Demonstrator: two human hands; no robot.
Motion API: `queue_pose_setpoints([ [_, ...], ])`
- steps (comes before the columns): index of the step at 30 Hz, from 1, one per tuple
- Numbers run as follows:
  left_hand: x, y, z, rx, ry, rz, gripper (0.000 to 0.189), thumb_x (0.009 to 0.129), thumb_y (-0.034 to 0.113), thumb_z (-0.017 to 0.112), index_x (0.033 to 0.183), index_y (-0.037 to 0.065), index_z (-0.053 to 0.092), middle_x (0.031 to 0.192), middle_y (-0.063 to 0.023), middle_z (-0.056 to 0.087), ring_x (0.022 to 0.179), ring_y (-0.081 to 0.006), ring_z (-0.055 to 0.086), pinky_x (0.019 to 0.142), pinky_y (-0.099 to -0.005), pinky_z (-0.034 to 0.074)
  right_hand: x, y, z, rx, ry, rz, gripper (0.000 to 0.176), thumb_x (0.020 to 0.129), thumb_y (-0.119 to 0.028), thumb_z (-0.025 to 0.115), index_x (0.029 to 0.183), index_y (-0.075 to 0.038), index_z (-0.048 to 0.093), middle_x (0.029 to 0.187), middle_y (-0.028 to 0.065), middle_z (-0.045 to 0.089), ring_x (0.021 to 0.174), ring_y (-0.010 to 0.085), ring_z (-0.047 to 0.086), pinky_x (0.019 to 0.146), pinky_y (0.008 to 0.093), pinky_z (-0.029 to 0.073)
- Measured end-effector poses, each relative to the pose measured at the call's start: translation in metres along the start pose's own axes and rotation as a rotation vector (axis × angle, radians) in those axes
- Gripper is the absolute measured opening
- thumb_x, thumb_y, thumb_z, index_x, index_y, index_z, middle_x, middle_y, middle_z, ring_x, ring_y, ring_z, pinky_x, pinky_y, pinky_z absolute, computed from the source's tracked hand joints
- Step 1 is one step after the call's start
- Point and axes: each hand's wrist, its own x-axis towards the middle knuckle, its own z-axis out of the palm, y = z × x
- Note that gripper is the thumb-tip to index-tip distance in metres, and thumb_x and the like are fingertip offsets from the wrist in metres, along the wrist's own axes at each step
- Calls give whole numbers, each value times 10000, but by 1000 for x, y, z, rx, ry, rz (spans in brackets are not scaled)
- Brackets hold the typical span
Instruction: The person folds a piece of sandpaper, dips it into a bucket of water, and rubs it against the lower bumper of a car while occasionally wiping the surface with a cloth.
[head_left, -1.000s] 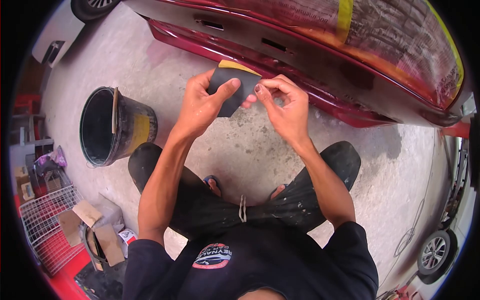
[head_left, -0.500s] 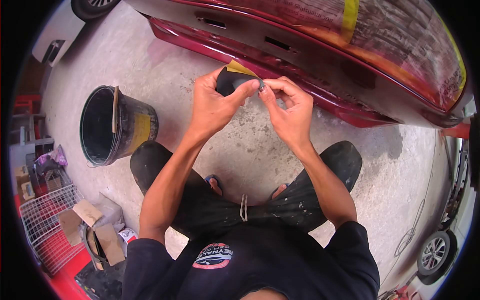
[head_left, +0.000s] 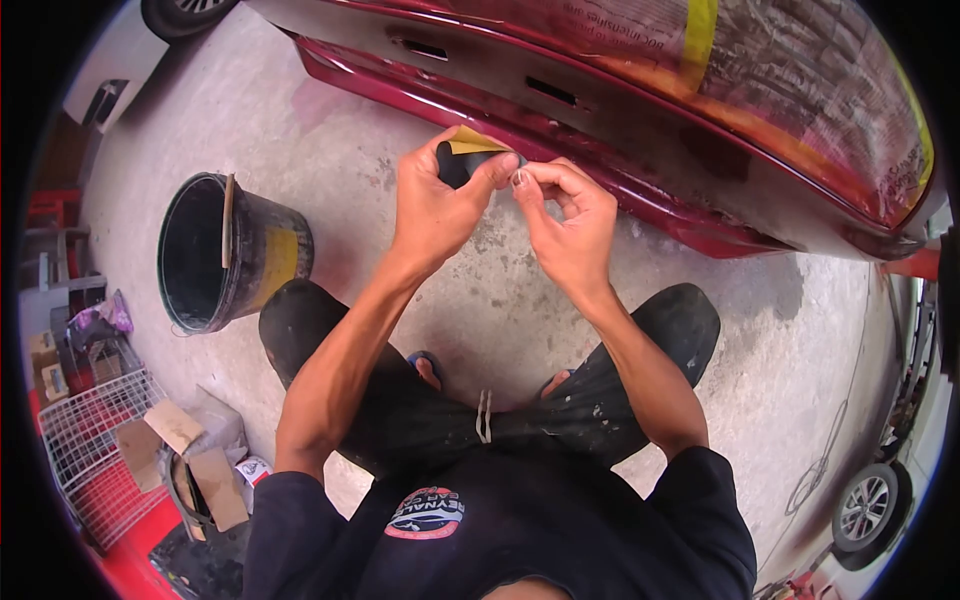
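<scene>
The left hand (head_left: 435, 205) holds the sheet (head_left: 472, 146) curled between thumb and fingers; the right hand (head_left: 570, 215) pinches its right end, so both grips are narrow. A second ago the sheet's dark face lay nearly flat; now it is bent and more yellow shows, so the handling seems to be of the sheet itself. The bumper (head_left: 540, 140) lies beyond the grip, the bucket (head_left: 245, 255) well to its left.

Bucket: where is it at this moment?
In the head view, the bucket stands on the floor at the person's left, just beyond the left knee.
</scene>
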Motion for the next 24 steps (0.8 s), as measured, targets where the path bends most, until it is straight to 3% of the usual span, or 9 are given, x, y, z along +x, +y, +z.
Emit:
queue_pose_setpoints([
  [4,5,2,-6,4,3,-125,94,944,67,790,991,0,743,840,-2,737,761,-50,639,679,-234,517,3,0,-6,9,-44,42,95,984,10,702,1056,53,745,939,60,700,831,94,652,767,249,534],
  [7,-5,1,10,13,-24,28,90,949,72,790,973,4,736,831,0,735,747,-52,640,665,-235,519,3,0,-7,26,-53,74,99,1013,15,681,1077,69,735,967,47,677,855,84,629,773,238,524],
  [11,0,-4,10,-41,35,2,101,957,85,790,959,6,728,828,-2,734,738,-54,639,658,-239,521,0,-1,-3,27,-50,29,92,1020,10,676,1062,73,727,966,46,669,847,87,625,768,240,522],
  [13,-4,0,12,-6,39,51,109,959,92,791,951,7,723,827,-7,735,736,-55,643,654,-233,522,0,-3,-2,61,-15,54,69,983,-2,708,1007,54,740,905,62,706,824,98,675,759,258,550],
  [16,0,-4,4,-106,-14,-89,118,959,94,792,965,-2,723,830,-15,738,734,-62,653,648,-227,526,1,-3,1,116,12,75,62,963,-6,724,984,48,746,876,68,726,813,104,700,755,267,566],
  [24,-5,-3,18,-41,41,77,104,968,60,771,1006,-20,717,839,-28,738,743,-78,664,646,-251,547,-1,-5,2,97,48,67,71,955,4,724,990,61,748,874,70,725,814,103,698,751,272,572],
])
